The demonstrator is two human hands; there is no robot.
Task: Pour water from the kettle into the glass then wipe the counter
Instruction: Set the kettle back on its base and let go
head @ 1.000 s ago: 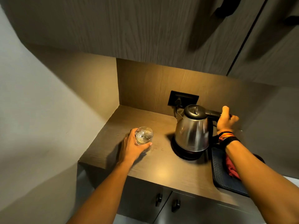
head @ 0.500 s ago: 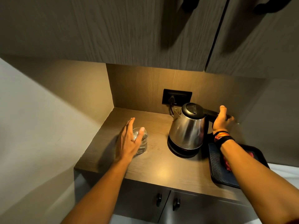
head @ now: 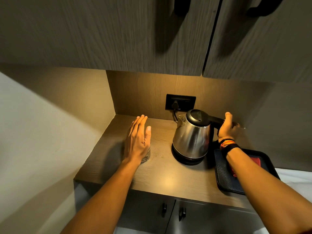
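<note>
Now, the big wood-grain upper cabinets (head: 118,34) are filling the top of the view, their dark handles blurring, and a pale wall (head: 33,132) is sloping down the left side. Beneath them the brown wood-look counter (head: 168,179) is glowing under warm light, with lower cabinet doors (head: 148,215) and two small dark knobs sitting below its front edge. At the right end a dark tray (head: 222,176) is lying on the counter, a red cloth (head: 255,161) showing in it behind the forearm. The steel kettle (head: 192,139) is standing upright on its black base (head: 187,159), near the back, its cord running up to a plug in the black wall socket (head: 180,102). The right hand (head: 228,128) is wrapping closed around the kettle's black handle, thumb pointing up, bands circling the wrist. The left hand (head: 138,139) is hovering flat with fingers straight and together, gripping nothing, covering most of the glass (head: 147,155), which is standing on the counter well left of the kettle. No writing is coming through readable anywhere.
</note>
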